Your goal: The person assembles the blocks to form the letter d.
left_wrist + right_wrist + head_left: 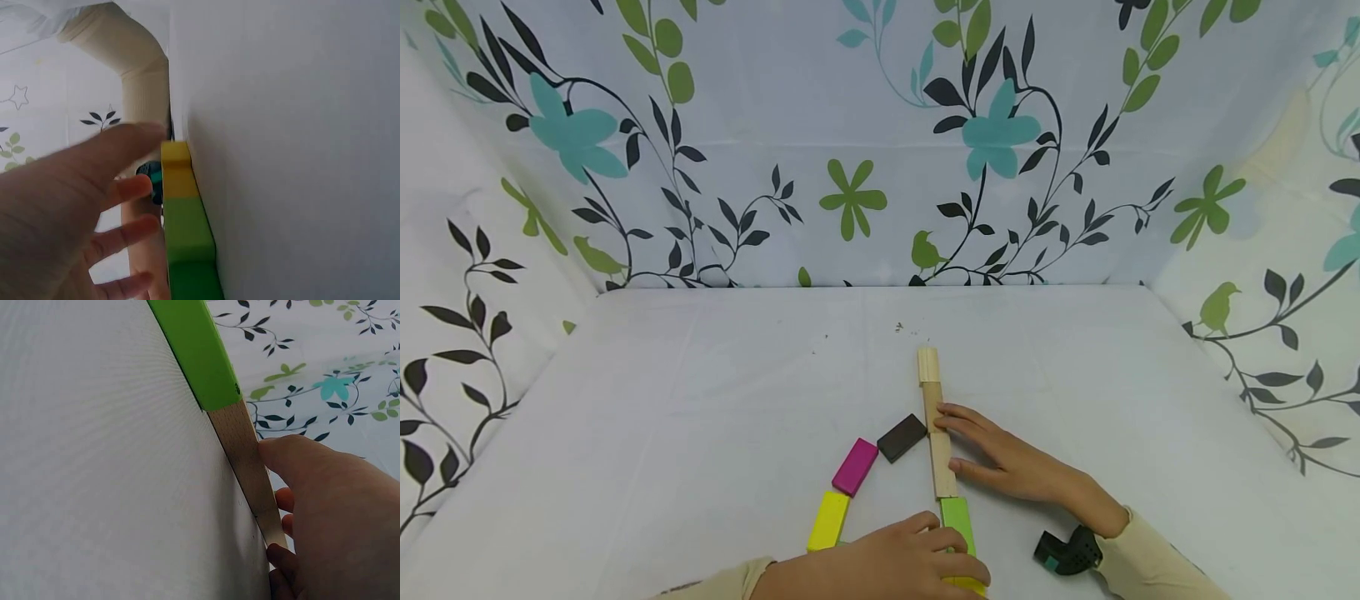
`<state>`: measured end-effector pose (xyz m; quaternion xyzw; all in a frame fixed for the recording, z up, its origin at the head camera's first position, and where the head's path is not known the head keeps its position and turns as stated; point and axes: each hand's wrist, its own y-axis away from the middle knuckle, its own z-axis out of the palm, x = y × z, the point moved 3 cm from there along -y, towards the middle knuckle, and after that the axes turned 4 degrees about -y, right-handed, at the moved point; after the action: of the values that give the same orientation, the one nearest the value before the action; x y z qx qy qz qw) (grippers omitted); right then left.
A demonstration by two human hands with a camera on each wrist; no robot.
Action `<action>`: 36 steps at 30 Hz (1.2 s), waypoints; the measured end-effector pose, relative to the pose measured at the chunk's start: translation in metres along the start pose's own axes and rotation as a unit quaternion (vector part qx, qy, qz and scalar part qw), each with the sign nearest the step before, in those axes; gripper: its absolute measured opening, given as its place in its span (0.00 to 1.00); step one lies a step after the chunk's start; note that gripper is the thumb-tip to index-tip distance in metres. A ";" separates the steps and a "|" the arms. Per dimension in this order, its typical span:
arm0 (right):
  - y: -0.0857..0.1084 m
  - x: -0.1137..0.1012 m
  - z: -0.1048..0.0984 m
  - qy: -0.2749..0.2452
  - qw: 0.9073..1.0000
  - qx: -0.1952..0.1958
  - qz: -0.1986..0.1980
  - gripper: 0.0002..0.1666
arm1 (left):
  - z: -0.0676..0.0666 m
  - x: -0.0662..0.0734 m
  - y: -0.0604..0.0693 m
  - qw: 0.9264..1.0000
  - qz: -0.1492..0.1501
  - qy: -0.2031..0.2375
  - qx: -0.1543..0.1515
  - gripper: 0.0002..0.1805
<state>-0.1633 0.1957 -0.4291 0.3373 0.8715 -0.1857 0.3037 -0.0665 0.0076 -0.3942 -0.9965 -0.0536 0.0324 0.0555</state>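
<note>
In the head view my right hand (1007, 458) lies beside a line of plain wooden blocks (941, 467), its fairly straight fingertips touching their right side. The right wrist view shows the thumb against the bare wood (240, 444), just past a green block (200, 356). Lower down, my left hand (887, 560) reaches over the near end of the same line, where a light green block (957, 521) and a partly covered yellow block (967, 583) lie. Its fingers are loosely extended beside the yellow (178, 178) and green blocks (187, 228) in the left wrist view.
Left of the line, a dark brown block (902, 437), a magenta block (855, 467) and a yellow block (828, 521) form a slanting chain. A black device (1067, 550) sits at the right wrist. Patterned cloth (737, 167) hangs behind the white table surface (700, 400).
</note>
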 end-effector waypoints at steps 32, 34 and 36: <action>-0.001 -0.001 0.001 0.002 1.000 -0.001 -0.008 0.32 | -0.013 -0.030 0.036 0.983 -0.129 -0.043 0.120 0.19; -0.001 -0.001 0.000 0.000 1.000 -0.001 -0.006 0.32 | -0.014 -0.038 0.048 0.979 -0.158 -0.032 0.124 0.19; 0.000 -0.001 0.000 -0.001 1.000 0.000 -0.002 0.32 | -0.014 -0.046 0.061 0.974 -0.197 -0.011 0.114 0.19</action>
<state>-0.1632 0.1950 -0.4285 0.3355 0.8720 -0.1862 0.3039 -0.1052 -0.0588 -0.3848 -0.9530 -0.2452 0.0376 0.1738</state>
